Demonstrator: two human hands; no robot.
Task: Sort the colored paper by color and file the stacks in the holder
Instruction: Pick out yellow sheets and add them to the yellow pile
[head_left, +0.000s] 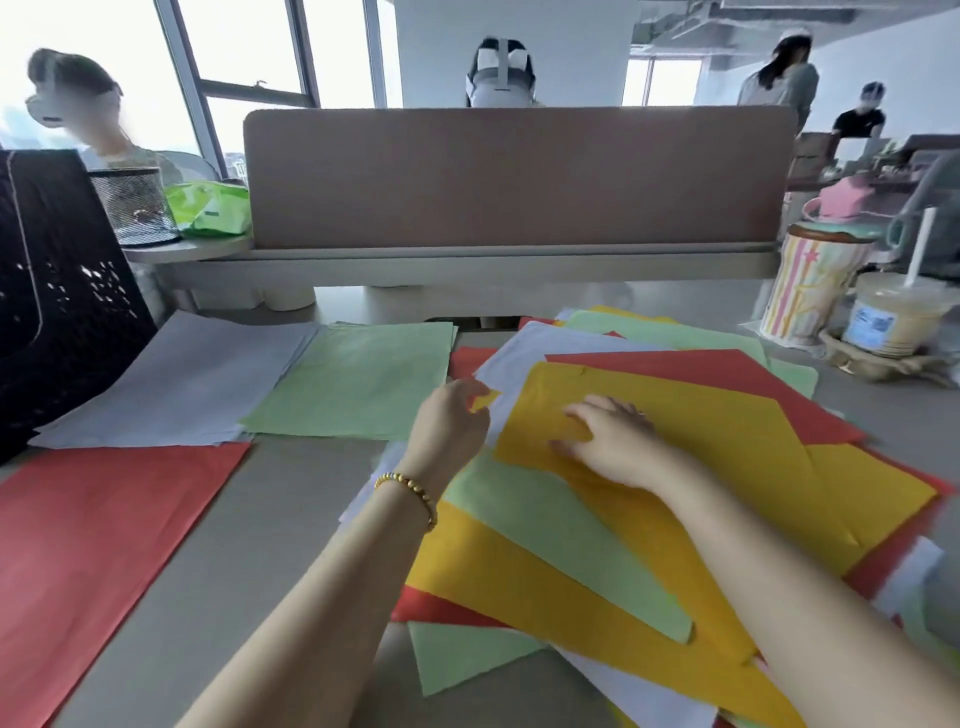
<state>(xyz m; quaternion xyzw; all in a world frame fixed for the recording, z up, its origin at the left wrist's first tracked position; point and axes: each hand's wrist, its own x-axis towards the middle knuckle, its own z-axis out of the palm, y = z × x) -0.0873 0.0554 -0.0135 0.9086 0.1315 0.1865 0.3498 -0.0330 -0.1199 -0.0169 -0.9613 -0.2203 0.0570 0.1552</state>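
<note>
Yellow sheet (675, 415) under right hand (613, 447), no legible txt.

Grey desk (291, 519), overlaid with red sheets (93, 530), lavender stack (182, 384), green stack (358, 379), mixed paper heap (649, 519), black holder (47, 291), cups (810, 280).

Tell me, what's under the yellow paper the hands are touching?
Under the top yellow sheet you can see edges of red, white, light green and more yellow paper. Whatever lies under its middle is covered.
</note>
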